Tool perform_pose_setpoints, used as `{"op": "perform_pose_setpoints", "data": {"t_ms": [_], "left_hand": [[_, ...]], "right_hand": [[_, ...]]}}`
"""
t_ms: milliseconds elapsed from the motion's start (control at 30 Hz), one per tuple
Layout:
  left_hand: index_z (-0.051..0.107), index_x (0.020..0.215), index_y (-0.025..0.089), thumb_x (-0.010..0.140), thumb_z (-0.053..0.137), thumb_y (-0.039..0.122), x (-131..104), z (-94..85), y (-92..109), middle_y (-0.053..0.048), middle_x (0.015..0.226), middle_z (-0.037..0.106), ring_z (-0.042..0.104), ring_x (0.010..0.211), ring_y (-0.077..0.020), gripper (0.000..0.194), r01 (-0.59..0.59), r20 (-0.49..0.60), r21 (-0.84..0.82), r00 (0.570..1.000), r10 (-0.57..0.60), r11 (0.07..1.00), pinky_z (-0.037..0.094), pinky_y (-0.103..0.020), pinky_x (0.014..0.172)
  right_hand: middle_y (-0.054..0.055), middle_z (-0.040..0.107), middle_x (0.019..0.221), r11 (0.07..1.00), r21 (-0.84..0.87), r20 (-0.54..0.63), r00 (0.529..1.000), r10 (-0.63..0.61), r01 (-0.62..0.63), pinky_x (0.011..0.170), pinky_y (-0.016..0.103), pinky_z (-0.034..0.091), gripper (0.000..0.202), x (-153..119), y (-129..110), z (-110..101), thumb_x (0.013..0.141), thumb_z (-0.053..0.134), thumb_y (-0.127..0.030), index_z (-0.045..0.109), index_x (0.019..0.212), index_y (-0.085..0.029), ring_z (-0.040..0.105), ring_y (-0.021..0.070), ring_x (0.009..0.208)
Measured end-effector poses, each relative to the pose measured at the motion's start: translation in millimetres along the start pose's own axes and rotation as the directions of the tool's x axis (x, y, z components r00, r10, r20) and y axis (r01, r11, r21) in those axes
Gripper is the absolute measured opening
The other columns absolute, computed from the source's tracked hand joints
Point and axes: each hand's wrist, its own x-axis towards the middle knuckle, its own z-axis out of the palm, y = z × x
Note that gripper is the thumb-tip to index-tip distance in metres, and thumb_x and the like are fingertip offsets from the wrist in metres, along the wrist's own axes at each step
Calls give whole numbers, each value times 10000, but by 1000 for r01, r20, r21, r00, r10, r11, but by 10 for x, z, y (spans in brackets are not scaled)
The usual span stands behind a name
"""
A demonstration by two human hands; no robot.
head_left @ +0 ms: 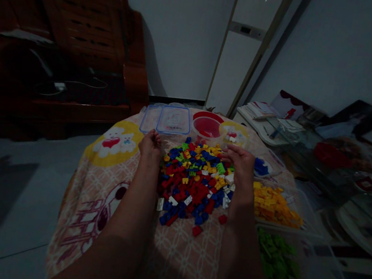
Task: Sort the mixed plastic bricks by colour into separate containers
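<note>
Obs.: work judged part-done. Green bricks (279, 264) lay at 4-5 o'clock in a clear bin (323, 276); yellow bricks (274, 207) at 3-4 in a clear box (312, 214); a few blue bricks (261, 167) at approx. 2-3, in a shallow tray (275, 168). Left to do, we judged: mixed toy-brick heap (197, 186), centre of tablecloth (178, 260), mostly red/blue, w/ yellow, green + white mixed in. Stray red brick (197, 230) sat apart at 6.

Hands: our L hand (151, 142) was at 10-11, fingers curled; couldn't tell if anything was inside. R hand (242, 159) at 1-2, fingers bent toward thumb over heap edge; grasp unclear, too dark.

Surroundings: blue-edged lids (174, 121) at 11, red-rimmed tub (209, 115) at 12, beyond heap. Papers (260, 111) on side furniture at 1-2; wooden settle (91, 24) at 10-11. Obstruction: our R forearm (243, 237) lay betw. heap and yellow/green batches. Light v. dim.
</note>
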Motion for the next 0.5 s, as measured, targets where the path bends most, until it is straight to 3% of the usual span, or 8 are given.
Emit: {"op": "perform_pose_setpoints", "data": {"t_ms": [67,133,233,333,367,433,500], "left_hand": [[559,754,154,851,556,15,16,-5,5,61,543,524,474,411,-19,169,-5,-6,10,1000,5,1000,367,-86,415],[556,754,160,845,588,29,40,-13,27,65,544,517,466,412,-16,162,-13,-6,15,1000,13,1000,370,-85,419],[556,767,159,878,557,33,77,-29,84,67,542,507,465,425,-12,168,-28,-25,-17,999,27,999,374,-78,429],[558,776,153,910,507,32,108,-46,141,62,546,512,464,432,-11,187,-29,-46,-49,999,27,998,367,-81,422],[557,776,153,911,506,32,119,-53,152,61,552,516,464,434,-10,188,-32,-41,-53,999,30,998,364,-82,421],[553,774,159,901,531,36,147,-69,162,60,569,523,466,440,-8,178,-46,-21,-45,999,45,998,365,-84,430],[550,770,168,883,572,47,181,-87,155,61,587,526,472,447,-8,167,-62,-6,-22,998,62,998,374,-88,445]], "right_hand": [[28,726,717,987,-159,195,978,69,-38,610,267,546,307,-83,-101,74,689,721,-349,720,920,-146,676,153,612],[-6,690,641,939,-344,418,893,166,-14,575,247,502,267,-204,-197,210,735,701,-317,742,940,-150,640,139,557],[-26,693,660,795,-536,705,668,237,284,646,232,467,233,-438,-297,523,764,722,-223,775,982,-164,652,132,634],[-7,751,788,618,-516,855,404,326,593,704,223,449,178,-698,-322,864,776,744,-193,790,948,-191,693,148,784],[7,771,866,565,-484,874,340,347,668,722,223,450,189,-782,-315,961,771,758,-201,788,958,-202,705,162,858],[61,783,1002,442,-483,858,308,411,756,737,243,468,202,-937,-287,1111,760,789,-259,783,951,-190,712,215,983],[107,771,1097,343,-506,828,335,450,791,764,262,494,267,-1063,-246,1203,765,777,-248,768,1022,-177,708,242,1050]]}}
